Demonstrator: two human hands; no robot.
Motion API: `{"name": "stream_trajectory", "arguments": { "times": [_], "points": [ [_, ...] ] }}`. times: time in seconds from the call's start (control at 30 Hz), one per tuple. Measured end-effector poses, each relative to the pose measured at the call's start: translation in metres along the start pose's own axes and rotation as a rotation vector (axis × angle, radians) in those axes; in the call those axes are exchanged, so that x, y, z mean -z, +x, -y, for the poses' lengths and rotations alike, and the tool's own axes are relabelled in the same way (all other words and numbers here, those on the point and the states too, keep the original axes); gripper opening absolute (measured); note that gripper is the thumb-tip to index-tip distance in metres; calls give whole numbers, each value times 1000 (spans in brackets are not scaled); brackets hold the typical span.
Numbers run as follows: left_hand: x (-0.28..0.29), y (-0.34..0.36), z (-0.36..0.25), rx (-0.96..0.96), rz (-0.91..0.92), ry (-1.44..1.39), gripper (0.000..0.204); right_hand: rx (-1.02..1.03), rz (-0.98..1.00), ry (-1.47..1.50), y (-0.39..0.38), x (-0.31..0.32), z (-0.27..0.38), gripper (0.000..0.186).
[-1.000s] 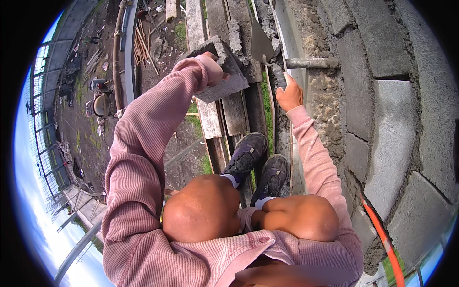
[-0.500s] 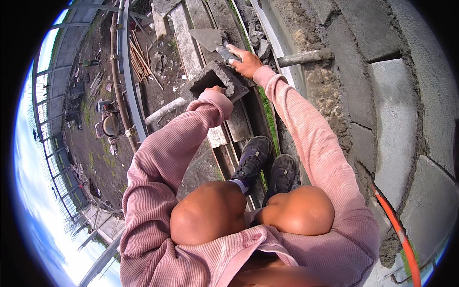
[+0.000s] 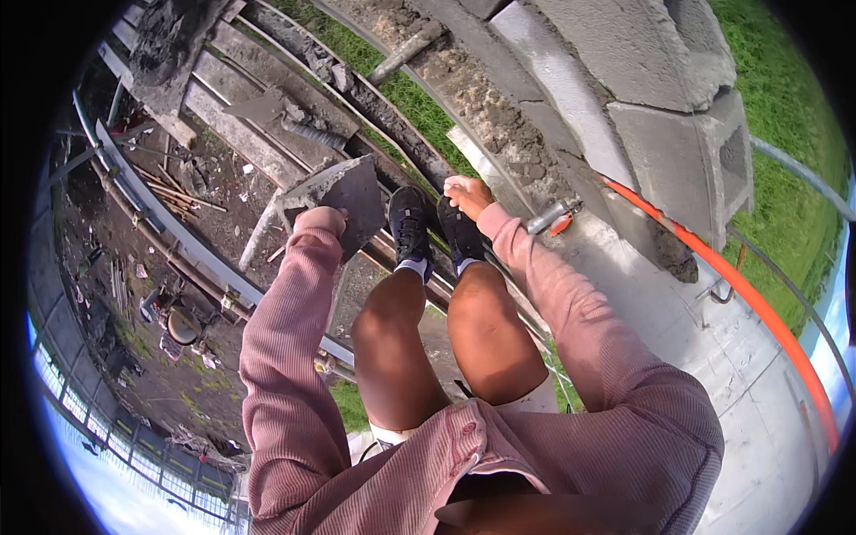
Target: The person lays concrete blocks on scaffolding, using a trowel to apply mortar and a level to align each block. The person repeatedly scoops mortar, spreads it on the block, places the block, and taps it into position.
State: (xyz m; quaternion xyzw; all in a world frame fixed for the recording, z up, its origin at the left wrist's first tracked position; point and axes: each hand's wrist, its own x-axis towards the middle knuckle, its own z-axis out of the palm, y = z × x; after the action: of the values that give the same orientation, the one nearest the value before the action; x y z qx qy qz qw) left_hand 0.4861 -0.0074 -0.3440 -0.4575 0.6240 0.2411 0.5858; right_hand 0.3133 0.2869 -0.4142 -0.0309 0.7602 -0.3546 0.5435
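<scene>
A grey hollow concrete block (image 3: 355,198) is tilted near my shoes, above the planks. My left hand (image 3: 321,220) grips it by the edge of its hollow side, with some fingers hidden by the block. My right hand (image 3: 468,193) hovers beside the right shoe, fingers curled together, with nothing visible in them. A trowel (image 3: 316,134) lies on the scaffold planks beyond the block, bits of mortar on its blade. Right of it runs the block wall, with a mortar-crusted ledge (image 3: 486,94) along its near side.
Wooden planks (image 3: 236,134) lie across the scaffold, with wet mortar (image 3: 174,45) at the far left. Metal pipes (image 3: 406,53) cross near the wall. An orange hose (image 3: 713,254) curves along the right. A cylindrical tool (image 3: 555,217) lies by my right forearm.
The trowel has left my right hand and lies on the planks. My right hand has drawn back toward my shoes. My left hand has brought the block nearer, and my view has swung right.
</scene>
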Motion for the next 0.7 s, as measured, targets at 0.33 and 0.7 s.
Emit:
{"name": "stream_trajectory", "arguments": {
  "times": [0.33, 0.7],
  "points": [
    [-103, -115, -91, 175, 314, -1310, 60, 276, 339, -80, -252, 19, 94, 99],
    [-156, -338, -237, -175, 581, -1396, 45, -275, -768, -110, -370, 109, 83, 49]
  ]
}}
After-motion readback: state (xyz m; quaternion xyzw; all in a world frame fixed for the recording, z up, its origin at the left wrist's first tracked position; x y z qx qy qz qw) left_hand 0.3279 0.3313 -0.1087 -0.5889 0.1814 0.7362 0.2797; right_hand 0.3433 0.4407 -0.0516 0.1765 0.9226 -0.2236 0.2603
